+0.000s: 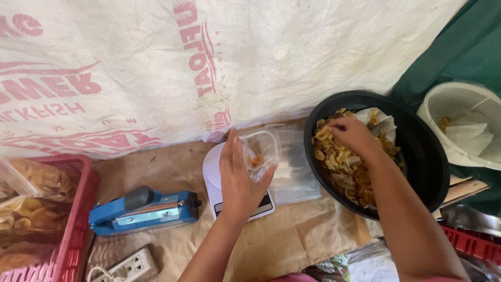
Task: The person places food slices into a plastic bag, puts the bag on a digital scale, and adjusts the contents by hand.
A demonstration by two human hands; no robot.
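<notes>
My left hand (239, 177) grips a clear plastic bag (261, 151) and holds its mouth open above a white kitchen scale (216, 188); a few golden chips lie inside the bag. My right hand (352, 134) reaches into a large black basin (422, 151) and pinches at the heap of fried chips (344, 167) in it. White paper lines the basin under the chips. Whether the fingers have chips in them is hidden.
A blue heat sealer (143, 211) lies left of the scale, a white power strip (130, 265) below it. A red basket (73, 230) at far left holds filled chip bags. A white strainer basket (462, 122) with paper stands at right. Flat clear bags (300, 177) lie beside the scale.
</notes>
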